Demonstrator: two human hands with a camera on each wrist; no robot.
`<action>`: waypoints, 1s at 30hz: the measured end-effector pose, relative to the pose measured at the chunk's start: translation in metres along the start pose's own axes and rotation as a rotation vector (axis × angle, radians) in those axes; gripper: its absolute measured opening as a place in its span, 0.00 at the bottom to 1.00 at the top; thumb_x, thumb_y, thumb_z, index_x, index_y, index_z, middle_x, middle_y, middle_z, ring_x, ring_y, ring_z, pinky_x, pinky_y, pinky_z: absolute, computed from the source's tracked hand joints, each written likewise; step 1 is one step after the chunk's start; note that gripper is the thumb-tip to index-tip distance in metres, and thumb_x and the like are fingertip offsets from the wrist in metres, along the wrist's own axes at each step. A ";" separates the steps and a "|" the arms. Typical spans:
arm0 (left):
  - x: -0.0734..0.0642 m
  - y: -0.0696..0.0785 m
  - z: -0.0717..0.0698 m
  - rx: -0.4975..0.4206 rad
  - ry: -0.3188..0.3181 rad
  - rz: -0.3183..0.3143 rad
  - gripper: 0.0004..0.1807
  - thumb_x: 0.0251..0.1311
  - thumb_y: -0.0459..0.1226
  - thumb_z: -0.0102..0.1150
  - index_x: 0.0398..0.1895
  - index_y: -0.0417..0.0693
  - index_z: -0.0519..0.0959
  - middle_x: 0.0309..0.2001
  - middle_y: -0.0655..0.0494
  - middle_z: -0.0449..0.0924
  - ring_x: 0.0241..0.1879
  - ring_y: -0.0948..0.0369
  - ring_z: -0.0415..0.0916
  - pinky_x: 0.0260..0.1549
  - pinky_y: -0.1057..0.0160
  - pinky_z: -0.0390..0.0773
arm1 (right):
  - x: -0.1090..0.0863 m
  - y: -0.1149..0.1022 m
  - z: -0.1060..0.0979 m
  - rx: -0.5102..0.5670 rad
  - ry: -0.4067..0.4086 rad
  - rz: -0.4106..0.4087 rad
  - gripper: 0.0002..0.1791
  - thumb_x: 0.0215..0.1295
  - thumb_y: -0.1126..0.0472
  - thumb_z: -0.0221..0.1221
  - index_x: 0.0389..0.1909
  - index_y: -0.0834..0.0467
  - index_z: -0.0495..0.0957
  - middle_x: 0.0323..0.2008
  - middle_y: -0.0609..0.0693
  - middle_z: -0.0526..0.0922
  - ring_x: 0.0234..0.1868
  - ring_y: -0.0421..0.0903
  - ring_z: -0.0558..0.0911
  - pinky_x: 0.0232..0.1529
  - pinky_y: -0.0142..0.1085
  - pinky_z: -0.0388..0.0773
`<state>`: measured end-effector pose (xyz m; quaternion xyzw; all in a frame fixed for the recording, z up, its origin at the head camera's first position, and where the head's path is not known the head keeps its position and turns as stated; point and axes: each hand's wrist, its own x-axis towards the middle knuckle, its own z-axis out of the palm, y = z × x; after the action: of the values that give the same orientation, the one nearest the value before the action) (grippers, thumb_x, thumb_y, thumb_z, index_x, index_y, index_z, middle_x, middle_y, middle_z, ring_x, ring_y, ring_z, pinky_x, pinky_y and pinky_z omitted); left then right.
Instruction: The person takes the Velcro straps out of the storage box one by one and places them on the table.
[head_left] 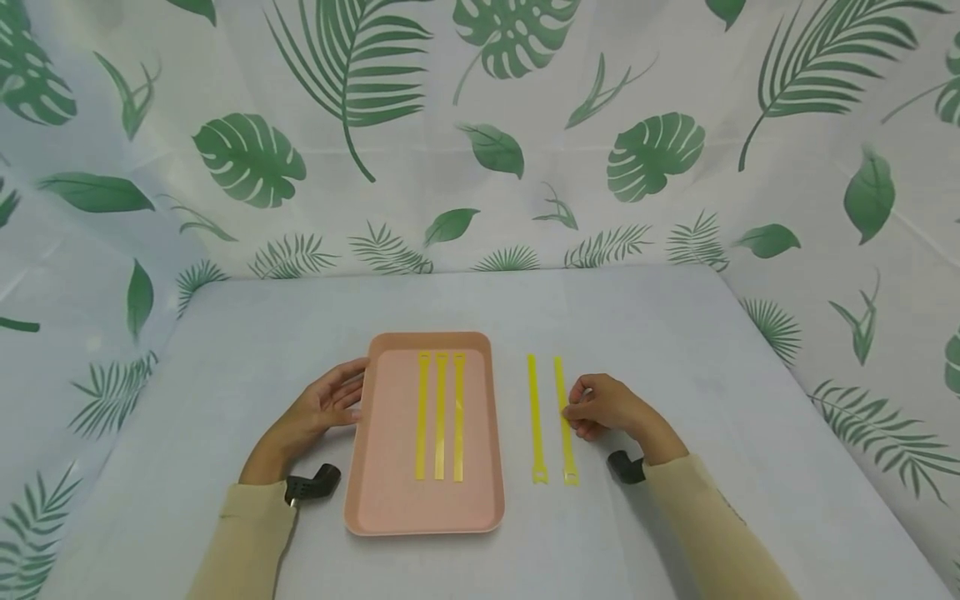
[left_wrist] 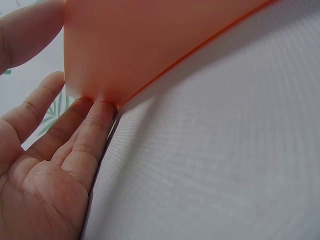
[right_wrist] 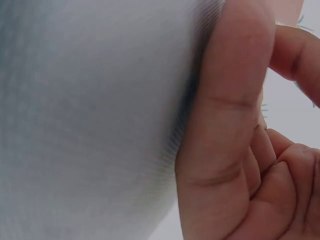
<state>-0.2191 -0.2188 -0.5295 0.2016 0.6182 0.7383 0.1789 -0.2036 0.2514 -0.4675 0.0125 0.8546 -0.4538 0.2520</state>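
A pink tray (head_left: 423, 517) lies in the head view with three flat yellow cable straps (head_left: 441, 417) side by side in it, slotted heads at the far end. My left hand (head_left: 322, 412) touches the tray's left side with fairly straight fingers, the fingertips low against its wall in the left wrist view. To the right of the tray, two more yellow straps lie on the table with slotted heads toward me. My right hand (head_left: 603, 408) pinches the outer strap (head_left: 568, 454) near its middle. The inner strap (head_left: 535, 417) lies between tray and hand. The right wrist view hides the pinched strap.
A white cloth covers the table (head_left: 600, 308). Leaf-patterned cloth (head_left: 525, 192) hangs behind and at both sides. A small black camera (head_left: 313, 483) sits at the left wrist, another black camera (head_left: 624, 467) at the right.
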 end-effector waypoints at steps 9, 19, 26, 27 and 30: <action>0.000 0.001 0.000 -0.004 0.003 -0.012 0.48 0.62 0.18 0.65 0.81 0.19 0.48 0.81 0.18 0.44 0.70 0.72 0.72 0.67 0.70 0.76 | 0.001 0.000 -0.008 -0.118 0.069 -0.039 0.09 0.76 0.62 0.65 0.41 0.63 0.77 0.26 0.51 0.82 0.26 0.45 0.81 0.30 0.36 0.82; -0.002 0.001 0.000 0.001 0.019 -0.026 0.47 0.63 0.19 0.65 0.81 0.21 0.51 0.82 0.23 0.49 0.70 0.70 0.72 0.67 0.69 0.76 | 0.006 -0.007 -0.014 -0.003 0.056 -0.310 0.13 0.74 0.69 0.64 0.53 0.71 0.78 0.34 0.56 0.84 0.32 0.51 0.86 0.35 0.37 0.89; 0.000 -0.001 0.000 0.002 0.022 -0.033 0.48 0.62 0.18 0.65 0.82 0.22 0.51 0.82 0.22 0.48 0.70 0.70 0.72 0.67 0.68 0.77 | 0.011 -0.018 -0.013 0.007 0.055 -0.413 0.15 0.73 0.71 0.66 0.54 0.75 0.78 0.36 0.55 0.83 0.37 0.52 0.88 0.40 0.37 0.90; 0.000 -0.001 0.000 0.004 0.022 -0.034 0.48 0.61 0.18 0.65 0.82 0.22 0.51 0.82 0.22 0.48 0.70 0.70 0.72 0.67 0.68 0.77 | 0.012 -0.020 -0.013 0.012 0.050 -0.422 0.15 0.72 0.71 0.66 0.54 0.75 0.78 0.37 0.55 0.83 0.38 0.53 0.88 0.40 0.37 0.90; 0.001 -0.001 -0.001 0.005 0.017 -0.034 0.48 0.62 0.19 0.65 0.82 0.22 0.51 0.82 0.22 0.47 0.70 0.70 0.72 0.67 0.68 0.77 | 0.014 -0.028 -0.011 0.028 0.017 -0.449 0.15 0.72 0.72 0.65 0.55 0.76 0.77 0.38 0.56 0.83 0.40 0.56 0.88 0.42 0.36 0.89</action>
<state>-0.2201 -0.2188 -0.5309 0.1851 0.6251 0.7352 0.1858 -0.2277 0.2409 -0.4473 -0.1707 0.8317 -0.5103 0.1371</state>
